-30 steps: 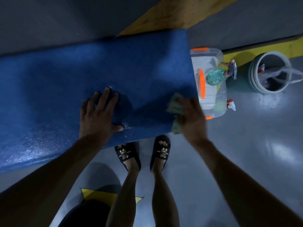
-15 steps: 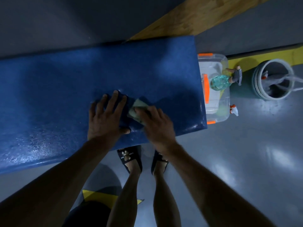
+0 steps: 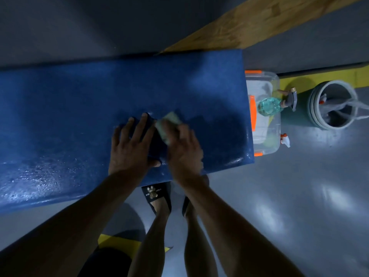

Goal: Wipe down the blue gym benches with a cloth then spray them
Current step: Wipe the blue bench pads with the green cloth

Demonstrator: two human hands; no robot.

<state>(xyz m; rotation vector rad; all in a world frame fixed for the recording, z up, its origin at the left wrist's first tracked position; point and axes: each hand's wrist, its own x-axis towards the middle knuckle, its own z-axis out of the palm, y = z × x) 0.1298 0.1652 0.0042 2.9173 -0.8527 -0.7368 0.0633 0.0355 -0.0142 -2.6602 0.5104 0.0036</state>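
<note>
Since the earlier frames, the right hand (image 3: 184, 148) had carried the cloth (image 3: 167, 125) from the near right edge of the blue bench (image 3: 79, 108) inward to the left hand (image 3: 131, 146), where cloth and left fingertips nearly met. The left hand lay flat on the padding, fingers (image 3: 142, 124) straight and spread, holding nothing and bracing the body. The right hand pressed the pale green cloth against the bench top; its fingers appeared bent over the bunched cloth, though blur hid the exact grip. Wet sheen showed on the near left portion of the bench. To wipe well, strokes should probably overlap, pressure stay even, and the left hand shift clear so no strip goes unwiped. The spray bottle (image 3: 271, 105) lay on the clear bin (image 3: 265, 84) beside the bench's right end, within reach for spraying.
</note>
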